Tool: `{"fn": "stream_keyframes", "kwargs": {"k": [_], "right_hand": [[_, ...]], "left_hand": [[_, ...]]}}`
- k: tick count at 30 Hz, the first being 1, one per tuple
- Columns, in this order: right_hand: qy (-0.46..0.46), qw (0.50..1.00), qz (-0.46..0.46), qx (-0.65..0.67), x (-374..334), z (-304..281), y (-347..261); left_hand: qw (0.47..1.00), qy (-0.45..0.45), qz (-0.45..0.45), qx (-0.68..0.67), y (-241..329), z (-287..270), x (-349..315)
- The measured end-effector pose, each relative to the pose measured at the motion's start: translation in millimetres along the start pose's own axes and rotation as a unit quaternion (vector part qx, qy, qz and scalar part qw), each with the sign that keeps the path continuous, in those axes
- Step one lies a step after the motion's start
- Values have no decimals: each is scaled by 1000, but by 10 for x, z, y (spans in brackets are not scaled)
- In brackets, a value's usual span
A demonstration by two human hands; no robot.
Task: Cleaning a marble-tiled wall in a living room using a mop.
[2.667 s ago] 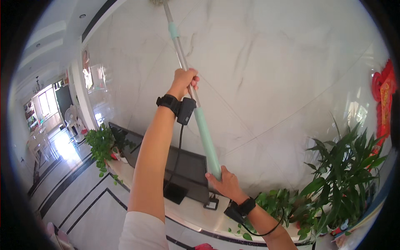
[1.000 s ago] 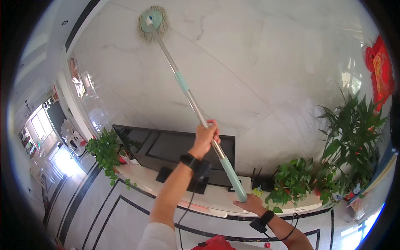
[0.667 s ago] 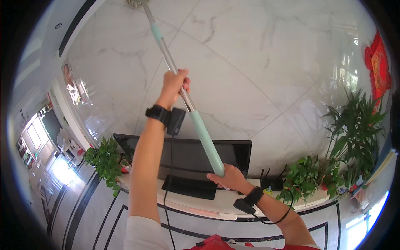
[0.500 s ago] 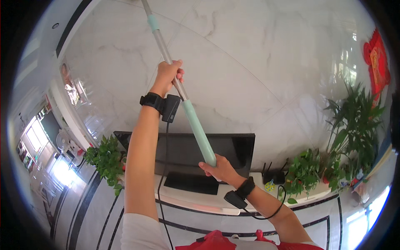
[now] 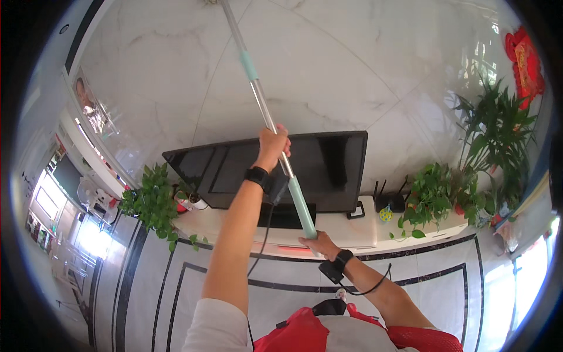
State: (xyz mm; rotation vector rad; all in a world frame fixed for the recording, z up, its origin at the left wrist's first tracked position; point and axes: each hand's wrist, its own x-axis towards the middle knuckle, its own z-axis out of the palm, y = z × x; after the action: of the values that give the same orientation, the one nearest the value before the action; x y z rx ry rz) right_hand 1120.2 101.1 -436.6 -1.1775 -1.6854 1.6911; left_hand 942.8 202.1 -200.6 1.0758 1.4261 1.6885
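Pole (image 5: 261, 101): smooth, shiny metal. Grip (image 5: 301, 205) and collar (image 5: 248, 64): smooth plastic, low sheen. Wall (image 5: 316, 70): polished, marble-like. Television screen (image 5: 331, 170): glossy. Floor (image 5: 146, 281): smooth, reflective. Sleeve (image 5: 220, 325): matt cloth. Red garment (image 5: 419, 338): rough-looking mesh cloth.

One left hand (image 5: 273, 146) and one right hand (image 5: 324, 244), two in all, two black wristbands (image 5: 258, 175) and one long pole (image 5: 261, 101) are shown. One television (image 5: 339, 158), one router (image 5: 397, 203), one white table (image 5: 346, 238), one fan (image 5: 88, 190) and one red wall hanging (image 5: 528, 67) are visible, with at least three leafy plants (image 5: 151, 204).
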Motion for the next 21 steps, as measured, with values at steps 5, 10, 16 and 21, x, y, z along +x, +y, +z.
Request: {"fn": "stream_keyframes", "kwargs": {"k": [5, 10, 16, 21], "right_hand": [[-89, 995, 30, -21, -567, 248, 511], [-76, 990, 113, -37, -1074, 625, 1061], [-114, 971, 89, -192, -1213, 789, 1864], [-139, 962, 164, -165, -1478, 976, 2144]], "left_hand": [[999, -17, -16, 23, -265, -80, -641], [997, -37, -58, 33, -707, -163, -1193], [993, -15, -116, 24, -1340, -141, -1595], [993, -27, -114, 22, -1632, -265, -1881]]}}
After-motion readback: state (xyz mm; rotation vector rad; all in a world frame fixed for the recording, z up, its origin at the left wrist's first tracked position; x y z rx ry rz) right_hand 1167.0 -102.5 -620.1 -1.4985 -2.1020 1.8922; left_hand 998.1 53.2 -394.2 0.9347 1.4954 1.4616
